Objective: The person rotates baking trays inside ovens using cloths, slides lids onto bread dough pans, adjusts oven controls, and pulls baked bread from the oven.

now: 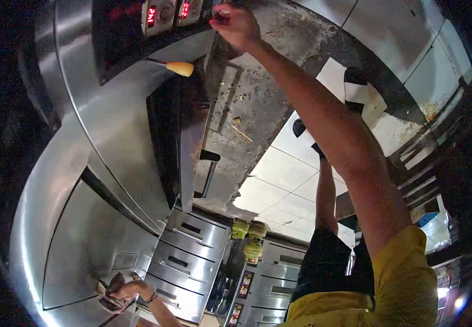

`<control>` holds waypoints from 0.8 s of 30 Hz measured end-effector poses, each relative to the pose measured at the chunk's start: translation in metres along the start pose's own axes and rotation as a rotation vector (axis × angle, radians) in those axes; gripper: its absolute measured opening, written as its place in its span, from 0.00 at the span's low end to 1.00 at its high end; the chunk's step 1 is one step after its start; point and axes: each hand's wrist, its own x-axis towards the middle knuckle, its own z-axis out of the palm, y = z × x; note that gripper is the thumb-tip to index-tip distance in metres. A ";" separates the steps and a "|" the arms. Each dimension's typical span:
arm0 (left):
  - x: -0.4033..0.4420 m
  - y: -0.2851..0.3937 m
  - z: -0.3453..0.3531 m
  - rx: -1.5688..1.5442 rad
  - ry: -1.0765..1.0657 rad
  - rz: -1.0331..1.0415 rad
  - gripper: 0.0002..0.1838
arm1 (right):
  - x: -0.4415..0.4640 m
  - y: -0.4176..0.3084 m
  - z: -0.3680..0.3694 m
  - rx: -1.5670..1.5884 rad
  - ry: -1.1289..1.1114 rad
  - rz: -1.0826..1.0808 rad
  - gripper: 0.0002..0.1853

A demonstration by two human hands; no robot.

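Note:
My left hand (129, 291), at the lower left, is closed on a crumpled brownish-pink cloth (114, 302) against the steel oven front (91, 240). What lies under the cloth is hidden. My right arm stretches to the top of the view, where my right hand (237, 26) is curled up beside the oven's control panel (165, 13) with its red digits. Whether anything is inside those fingers cannot be made out. A tool with a yellow handle (180, 68) and a thin dark shaft lies on the steel below the panel.
A dark panel with a black handle (209, 174) juts out over the stained floor (247, 103). Steel deck ovens (179, 264) stand beyond, with green gas cylinders (253, 248) between them. White tiles (285, 174) and slatted racks (418, 191) are at the right.

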 end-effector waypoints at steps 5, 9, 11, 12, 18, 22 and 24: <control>0.000 0.003 0.003 0.007 -0.008 0.004 0.18 | 0.037 0.018 0.028 0.333 0.046 -0.084 0.07; -0.001 0.003 0.005 0.027 -0.024 0.005 0.17 | 0.063 0.034 0.056 1.284 -0.095 -0.005 0.08; -0.004 0.003 0.003 0.042 -0.024 -0.003 0.17 | 0.072 0.038 0.066 1.714 -0.215 0.021 0.09; -0.006 0.003 0.003 0.047 -0.021 -0.007 0.16 | 0.076 0.040 0.072 1.850 -0.251 0.032 0.10; -0.012 0.002 0.008 0.066 -0.023 -0.029 0.15 | 0.091 0.068 0.084 1.770 -0.322 0.081 0.12; -0.008 0.003 0.004 0.075 -0.036 -0.018 0.15 | 0.085 0.049 0.082 1.891 -0.288 -0.077 0.11; -0.008 0.004 0.005 0.086 -0.042 -0.012 0.14 | 0.086 0.048 0.080 1.790 -0.353 -0.093 0.11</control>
